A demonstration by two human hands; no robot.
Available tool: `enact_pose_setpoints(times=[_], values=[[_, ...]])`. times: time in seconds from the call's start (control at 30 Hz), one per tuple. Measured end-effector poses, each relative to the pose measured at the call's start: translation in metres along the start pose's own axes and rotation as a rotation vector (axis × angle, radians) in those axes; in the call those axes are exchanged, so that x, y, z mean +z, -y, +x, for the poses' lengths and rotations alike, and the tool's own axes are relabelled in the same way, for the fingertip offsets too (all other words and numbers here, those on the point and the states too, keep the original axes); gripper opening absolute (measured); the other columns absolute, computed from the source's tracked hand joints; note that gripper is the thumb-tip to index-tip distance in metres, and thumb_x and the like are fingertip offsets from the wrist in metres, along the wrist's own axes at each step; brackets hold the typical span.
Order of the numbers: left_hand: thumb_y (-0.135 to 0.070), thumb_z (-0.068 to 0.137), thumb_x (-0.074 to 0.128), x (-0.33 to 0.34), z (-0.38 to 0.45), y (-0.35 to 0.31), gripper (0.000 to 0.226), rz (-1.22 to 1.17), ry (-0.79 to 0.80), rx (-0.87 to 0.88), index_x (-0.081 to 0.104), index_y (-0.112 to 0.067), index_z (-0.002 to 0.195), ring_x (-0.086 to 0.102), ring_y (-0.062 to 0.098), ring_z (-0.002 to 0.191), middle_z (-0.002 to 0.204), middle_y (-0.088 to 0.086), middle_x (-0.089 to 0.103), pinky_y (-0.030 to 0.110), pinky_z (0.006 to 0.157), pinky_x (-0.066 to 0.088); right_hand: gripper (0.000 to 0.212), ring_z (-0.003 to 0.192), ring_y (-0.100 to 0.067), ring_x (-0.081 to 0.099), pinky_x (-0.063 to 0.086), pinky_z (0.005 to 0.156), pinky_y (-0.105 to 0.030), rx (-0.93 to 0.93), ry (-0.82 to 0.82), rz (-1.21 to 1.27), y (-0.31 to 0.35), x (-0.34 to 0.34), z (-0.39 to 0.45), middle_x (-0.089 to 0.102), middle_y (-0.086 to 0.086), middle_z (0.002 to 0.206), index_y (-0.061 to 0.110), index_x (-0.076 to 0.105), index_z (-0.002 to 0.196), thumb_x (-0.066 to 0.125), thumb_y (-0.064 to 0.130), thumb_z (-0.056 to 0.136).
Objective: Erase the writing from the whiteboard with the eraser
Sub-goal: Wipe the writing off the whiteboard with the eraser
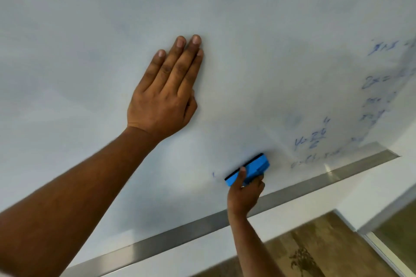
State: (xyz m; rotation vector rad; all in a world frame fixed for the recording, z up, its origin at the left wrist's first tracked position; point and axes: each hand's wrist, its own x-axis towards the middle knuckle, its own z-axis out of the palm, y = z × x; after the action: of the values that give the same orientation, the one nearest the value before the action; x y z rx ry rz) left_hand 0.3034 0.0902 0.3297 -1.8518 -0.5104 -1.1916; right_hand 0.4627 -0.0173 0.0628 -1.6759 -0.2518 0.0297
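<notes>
The whiteboard point(90, 29) fills most of the head view. My left hand point(164, 94) lies flat against it near the middle, fingers straight and held together, holding nothing. Low on the board, my right hand point(244, 191) grips a blue eraser point(254, 167) whose black felt edge presses on the surface. Blue handwritten writing point(313, 137) runs down the board's right side, partly smeared. A tiny blue mark point(213, 174) sits just left of the eraser. The area around my left hand shows only faint bluish haze.
A metal frame strip point(292, 189) borders the board's lower edge, with white wall point(337, 195) below it. Wooden floor point(315, 243) shows at the bottom right, next to a glass panel with a white frame point(382, 252).
</notes>
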Motion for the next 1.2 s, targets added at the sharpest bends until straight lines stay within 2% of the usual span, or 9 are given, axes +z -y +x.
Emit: enact_pose_setpoints(times=[0.07,0.13,0.27,0.4,0.5,0.67,0.93,1.07,1.2], values=[[-0.014,0.102,0.050,-0.001,0.000,-0.001,0.070,0.004,-0.009,0.002,0.032,-0.001,0.168,0.027,0.030,0.164,0.175,0.015,0.033,0.043,0.137,0.016,0.061,0.106,-0.045,0.065,0.053,0.080,-0.041,0.325,-0.052,0.017,-0.014,0.002,0.003,0.061,-0.027,0.121,-0.005,0.051,0.136,0.055,0.045,0.101],[-0.013,0.101,0.051,-0.002,0.001,-0.002,0.069,0.000,-0.018,0.008,0.035,0.000,0.167,0.031,0.031,0.163,0.174,0.016,0.034,0.043,0.136,0.018,0.059,0.104,-0.044,0.067,0.054,0.078,-0.039,0.341,-0.026,0.029,-0.007,0.010,-0.029,0.063,-0.024,0.118,-0.004,0.053,0.134,0.059,0.044,0.099],[-0.011,0.101,0.051,-0.002,0.002,0.001,0.069,-0.009,-0.022,0.014,0.034,0.000,0.167,0.032,0.033,0.162,0.174,0.017,0.034,0.044,0.136,0.017,0.066,0.104,-0.018,0.068,0.061,0.078,-0.027,-0.135,0.087,0.149,0.044,0.035,-0.107,0.052,0.001,0.118,0.015,0.044,0.143,0.062,0.055,0.095],[-0.013,0.101,0.050,-0.001,0.000,0.001,0.070,-0.020,-0.018,0.013,0.032,-0.001,0.168,0.030,0.032,0.163,0.175,0.016,0.032,0.043,0.137,0.014,0.069,0.100,-0.017,0.065,0.060,0.075,-0.025,-0.367,-0.048,0.063,0.075,0.042,-0.072,0.051,-0.005,0.118,0.010,0.034,0.152,0.057,0.050,0.100],[-0.013,0.100,0.049,0.000,-0.002,-0.002,0.071,-0.026,-0.021,0.015,0.031,-0.001,0.168,0.029,0.031,0.164,0.175,0.015,0.031,0.043,0.137,0.014,0.067,0.104,-0.042,0.062,0.059,0.082,-0.047,0.013,-0.193,0.055,0.048,0.038,-0.034,0.053,-0.021,0.119,0.001,0.033,0.152,0.054,0.042,0.103],[-0.014,0.101,0.046,0.001,-0.002,-0.002,0.072,-0.029,-0.013,0.019,0.028,0.000,0.169,0.028,0.032,0.164,0.176,0.016,0.029,0.044,0.137,0.014,0.063,0.109,-0.053,0.060,0.054,0.090,-0.055,0.594,-0.047,-0.008,0.002,0.048,-0.083,0.051,-0.035,0.128,-0.007,0.038,0.143,0.053,0.039,0.103],[-0.013,0.099,0.050,0.006,-0.002,0.001,0.074,-0.036,-0.052,0.018,0.029,-0.001,0.169,0.029,0.030,0.164,0.176,0.015,0.030,0.043,0.137,0.018,0.072,0.114,-0.013,0.063,0.058,0.088,-0.022,-0.380,0.009,0.104,0.088,0.052,-0.104,0.051,-0.005,0.131,0.013,0.024,0.159,0.053,0.047,0.103],[-0.014,0.100,0.050,0.004,-0.003,-0.001,0.073,-0.034,-0.040,0.012,0.030,-0.001,0.169,0.028,0.030,0.164,0.176,0.015,0.030,0.043,0.137,0.018,0.067,0.111,-0.049,0.058,0.054,0.092,-0.054,0.130,-0.204,0.041,0.049,0.042,-0.040,0.053,-0.032,0.125,-0.007,0.029,0.153,0.053,0.033,0.104],[-0.016,0.102,0.048,0.004,-0.003,-0.002,0.072,-0.018,-0.016,0.008,0.028,-0.002,0.169,0.026,0.030,0.165,0.176,0.015,0.030,0.043,0.137,0.016,0.071,0.115,-0.052,0.058,0.052,0.097,-0.059,0.517,-0.017,-0.005,0.012,0.051,-0.080,0.050,-0.035,0.134,-0.005,0.019,0.155,0.051,0.034,0.105]])
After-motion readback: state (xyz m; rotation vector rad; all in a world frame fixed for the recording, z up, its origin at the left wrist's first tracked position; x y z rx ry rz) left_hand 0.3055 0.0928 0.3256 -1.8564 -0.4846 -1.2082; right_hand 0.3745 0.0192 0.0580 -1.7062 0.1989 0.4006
